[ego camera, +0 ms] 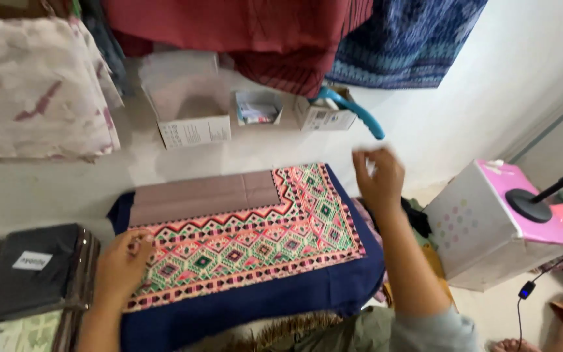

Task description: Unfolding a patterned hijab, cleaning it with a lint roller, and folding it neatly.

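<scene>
Pale floor [47,189] carries a folded navy cloth with a bright diamond-patterned panel [249,241], already flat; left hand [122,264] presses its edge with relaxed fingers, while right hand [378,179] hovers beside it, blurred, pinching something small and white.

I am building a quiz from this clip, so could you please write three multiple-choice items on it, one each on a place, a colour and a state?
1. Where does the left hand rest?
A. On the left edge of the patterned cloth
B. On the pink box
C. On the white wall

2. What colour is the cloth's border?
A. Yellow
B. Dark blue
C. White

3. How is the right hand?
A. Flat on the cloth
B. Raised above the cloth's right corner, something small and white at its fingers
C. Inside a cardboard box

Answers:
1 A, its fingers lie on the pattern's left edge.
2 B, a dark blue band frames the pattern.
3 B, it is lifted off the cloth and blurred; a white bit shows at the fingertips, too blurred to identify.
</scene>
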